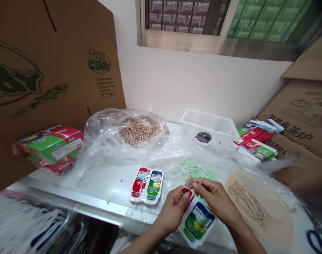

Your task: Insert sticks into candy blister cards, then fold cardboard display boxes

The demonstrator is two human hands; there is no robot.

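Observation:
My left hand grips a flat bottle-shaped packet with a red cola half and a blue-green lemon half, held tilted above the table's front edge. At the packet's top, a few thin wooden sticks stand up, and the closed fingers of my right hand pinch at them. My fingers partly cover the red half. Another packet of the same kind, a double bottle card, lies flat on the table to the left. Behind my hands lie loose light green sticks.
A clear plastic bag holds a heap of wooden sticks. Behind are a white plastic bin and folded printed cartons. More wooden sticks lie on a round tan sheet at right. Wrapped boxes stand left, beside a large cardboard box.

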